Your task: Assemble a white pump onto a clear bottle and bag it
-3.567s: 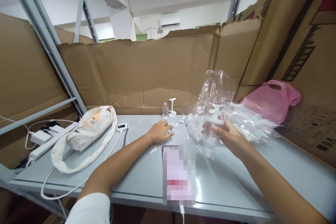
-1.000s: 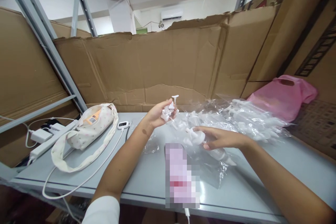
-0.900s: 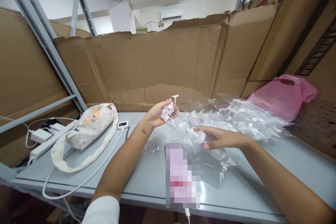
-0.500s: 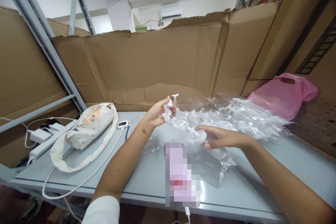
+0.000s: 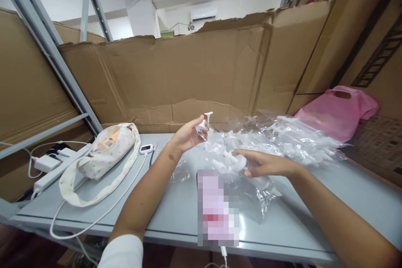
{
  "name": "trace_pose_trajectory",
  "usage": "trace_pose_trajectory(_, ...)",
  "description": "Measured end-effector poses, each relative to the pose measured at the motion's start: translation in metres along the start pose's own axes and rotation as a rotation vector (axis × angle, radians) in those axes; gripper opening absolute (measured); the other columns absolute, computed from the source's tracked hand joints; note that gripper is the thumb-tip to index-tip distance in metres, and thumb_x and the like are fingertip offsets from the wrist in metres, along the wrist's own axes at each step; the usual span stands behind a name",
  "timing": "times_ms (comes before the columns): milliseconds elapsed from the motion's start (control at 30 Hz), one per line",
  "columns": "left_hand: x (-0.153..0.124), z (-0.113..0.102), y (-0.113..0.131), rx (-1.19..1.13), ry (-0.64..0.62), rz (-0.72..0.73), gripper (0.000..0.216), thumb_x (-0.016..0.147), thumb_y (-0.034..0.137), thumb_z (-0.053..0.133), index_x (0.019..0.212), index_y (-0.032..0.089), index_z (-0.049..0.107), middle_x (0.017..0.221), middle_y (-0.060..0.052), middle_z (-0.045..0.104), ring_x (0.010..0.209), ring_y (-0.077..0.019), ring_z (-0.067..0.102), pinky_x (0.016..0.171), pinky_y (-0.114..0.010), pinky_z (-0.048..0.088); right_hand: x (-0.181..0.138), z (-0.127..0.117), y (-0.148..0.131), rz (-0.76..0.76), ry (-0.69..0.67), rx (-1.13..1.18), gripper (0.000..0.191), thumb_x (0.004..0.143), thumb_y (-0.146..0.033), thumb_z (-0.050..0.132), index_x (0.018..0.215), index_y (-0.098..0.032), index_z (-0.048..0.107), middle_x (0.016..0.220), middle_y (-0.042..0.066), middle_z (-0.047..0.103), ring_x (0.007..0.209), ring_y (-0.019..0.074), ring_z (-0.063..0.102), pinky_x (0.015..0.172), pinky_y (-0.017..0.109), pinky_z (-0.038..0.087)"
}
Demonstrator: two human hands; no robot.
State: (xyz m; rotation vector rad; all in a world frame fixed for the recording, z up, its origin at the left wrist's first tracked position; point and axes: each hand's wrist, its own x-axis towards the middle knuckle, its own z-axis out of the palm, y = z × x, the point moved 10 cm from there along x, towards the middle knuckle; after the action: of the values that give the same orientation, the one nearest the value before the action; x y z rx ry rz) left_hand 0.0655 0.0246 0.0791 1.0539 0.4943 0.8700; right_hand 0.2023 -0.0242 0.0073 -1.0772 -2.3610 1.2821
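Observation:
My left hand (image 5: 187,136) is raised above the grey table (image 5: 163,213), its fingers closed on a small white plastic piece (image 5: 201,127). My right hand (image 5: 264,164) lies flat, palm down, on a clear plastic bag (image 5: 251,176) with small white plastic parts (image 5: 224,157) heaped at its fingertips. A white pump part (image 5: 207,116) stands upright at the back, just beyond my left fingers. Another clear bag of white parts (image 5: 301,142) lies behind my right hand.
A phone (image 5: 217,209) lies near the front edge between my arms. At the left are a floral pouch (image 5: 105,150), white cables (image 5: 94,217), a charger (image 5: 45,162) and a small device (image 5: 146,148). A pink bag (image 5: 339,109) sits at right. Cardboard walls (image 5: 201,75) surround the table.
Since 3.6 s ago my right hand lowered the clear bag and now lies flat on it. My left hand rose from the table holding a white piece; in the last second both hands barely moved.

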Motion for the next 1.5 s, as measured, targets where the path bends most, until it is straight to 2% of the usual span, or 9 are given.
trace_pose_trajectory(100,-0.004,-0.005,0.011,0.145,0.005,0.064,0.025,0.083,0.038,0.061,0.077,0.015,0.052,0.068,0.0,0.057,0.057,-0.0078,0.058,0.061,-0.022,0.047,-0.005,-0.005,-0.008,-0.056,0.048,-0.023,0.074,0.076,-0.053,0.062,0.138,-0.019,0.041,0.129,0.012,0.053,0.118,0.0308,0.052,0.097,0.044,0.045)
trace_pose_trajectory(267,-0.019,0.006,0.026,0.383,-0.081,0.102,0.028,0.081,0.039,0.064,0.08,0.016,0.048,0.089,-0.008,0.068,0.081,-0.0203,0.069,0.077,-0.035,0.053,-0.022,-0.024,-0.029,-0.096,0.26,-0.253,0.069,0.074,-0.055,0.063,0.133,-0.021,0.049,0.136,0.012,0.051,0.121,0.0365,0.049,0.098,0.05,0.043)
trace_pose_trajectory(400,-0.03,0.018,0.035,0.505,-0.104,0.135,0.028,0.084,0.041,0.061,0.082,0.016,0.047,0.095,-0.012,0.07,0.082,-0.0202,0.07,0.077,-0.035,0.054,-0.032,-0.035,-0.043,-0.131,0.383,-0.342,0.066,0.076,-0.055,0.061,0.132,-0.023,0.05,0.139,0.012,0.05,0.126,0.0372,0.046,0.103,0.052,0.039)
trace_pose_trajectory(667,-0.032,0.021,0.037,0.533,-0.078,0.157,0.026,0.085,0.039,0.061,0.082,0.016,0.048,0.096,-0.012,0.07,0.08,-0.0182,0.07,0.079,-0.036,0.053,-0.031,-0.035,-0.039,-0.084,0.364,-0.335,0.069,0.076,-0.059,0.059,0.131,-0.019,0.052,0.138,0.013,0.051,0.126,0.0377,0.046,0.103,0.051,0.039)
trace_pose_trajectory(867,-0.031,0.025,0.03,0.506,-0.18,0.113,0.024,0.085,0.037,0.06,0.079,0.015,0.051,0.103,-0.015,0.069,0.089,-0.0196,0.068,0.084,-0.036,0.052,-0.032,-0.033,-0.035,-0.058,0.346,-0.335,0.071,0.075,-0.061,0.058,0.132,-0.02,0.051,0.139,0.013,0.05,0.127,0.0387,0.045,0.103,0.053,0.038)
trace_pose_trajectory(967,-0.031,0.024,0.03,0.554,-0.184,0.118,0.023,0.085,0.036,0.061,0.085,0.013,0.06,0.103,-0.013,0.069,0.082,-0.0166,0.068,0.082,-0.034,0.052,-0.032,-0.034,-0.035,-0.055,0.358,-0.314,0.072,0.075,-0.062,0.057,0.133,-0.02,0.05,0.139,0.014,0.05,0.128,0.0386,0.044,0.104,0.052,0.037)
trace_pose_trajectory(1067,-0.032,0.025,0.025,0.589,-0.209,0.08,0.028,0.079,0.033,0.069,0.099,0.014,0.065,0.104,-0.013,0.068,0.09,-0.0189,0.067,0.087,-0.036,0.051,-0.029,-0.025,-0.035,-0.059,0.29,-0.285,0.071,0.074,-0.062,0.057,0.132,-0.021,0.051,0.137,0.013,0.052,0.125,0.0381,0.047,0.103,0.052,0.039)
trace_pose_trajectory(1333,-0.029,0.026,0.009,0.473,-0.297,-0.032,0.038,0.081,0.038,0.067,0.111,0.017,0.056,0.114,-0.015,0.064,0.098,-0.023,0.067,0.096,-0.041,0.044,-0.023,-0.013,-0.034,-0.079,0.222,-0.245,0.065,0.076,-0.057,0.058,0.13,-0.021,0.052,0.133,0.012,0.055,0.123,0.0355,0.049,0.101,0.05,0.04)
trace_pose_trajectory(1500,-0.028,0.027,0.007,0.476,-0.32,-0.01,0.046,0.073,0.022,0.075,0.114,0.02,0.054,0.12,-0.015,0.062,0.103,-0.0233,0.064,0.096,-0.042,0.044,-0.023,-0.011,-0.038,-0.128,0.192,-0.213,0.061,0.078,-0.055,0.058,0.13,-0.024,0.052,0.13,0.01,0.057,0.12,0.0335,0.052,0.1,0.05,0.041)
